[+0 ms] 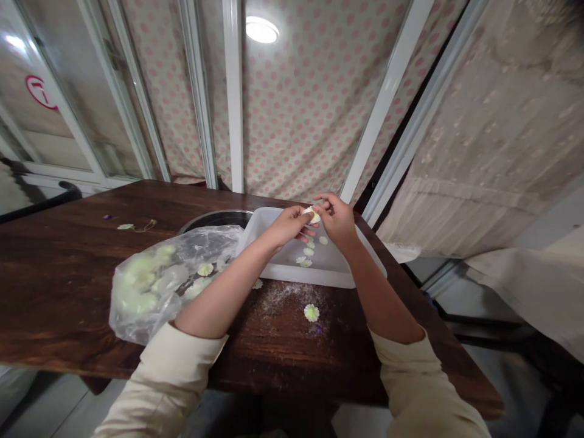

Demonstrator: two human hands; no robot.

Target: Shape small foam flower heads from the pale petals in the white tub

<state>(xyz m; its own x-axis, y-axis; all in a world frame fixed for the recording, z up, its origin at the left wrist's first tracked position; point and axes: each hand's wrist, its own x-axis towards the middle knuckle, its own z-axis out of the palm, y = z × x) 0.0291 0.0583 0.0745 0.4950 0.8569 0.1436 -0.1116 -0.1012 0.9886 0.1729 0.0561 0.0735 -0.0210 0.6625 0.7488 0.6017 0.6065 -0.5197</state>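
Note:
Over a white plastic tub (314, 280), my left hand (292, 226) and my right hand (337, 219) meet. Both pinch one small pale green-and-white flower-shaped piece (312, 215) between them, partly covered by the fingers. Below the hands, several similar pieces (305, 261) lie inside the tub. Another scalloped flower piece (311, 312) rests on the table in front of it, among white crumbs (283, 301). To the left, a clear plastic bag (137, 316) holds more pale green pieces. One more flower piece (205, 269) shows at the bag's opening, beside my left forearm.
Everything stands on a dark wooden table (59, 261). Behind the bag shows the rim of a round metal tray (214, 216). A loose pale piece with a string (143, 226) lies at the back left. Framed glass panels with a dotted curtain (301, 109) rise behind.

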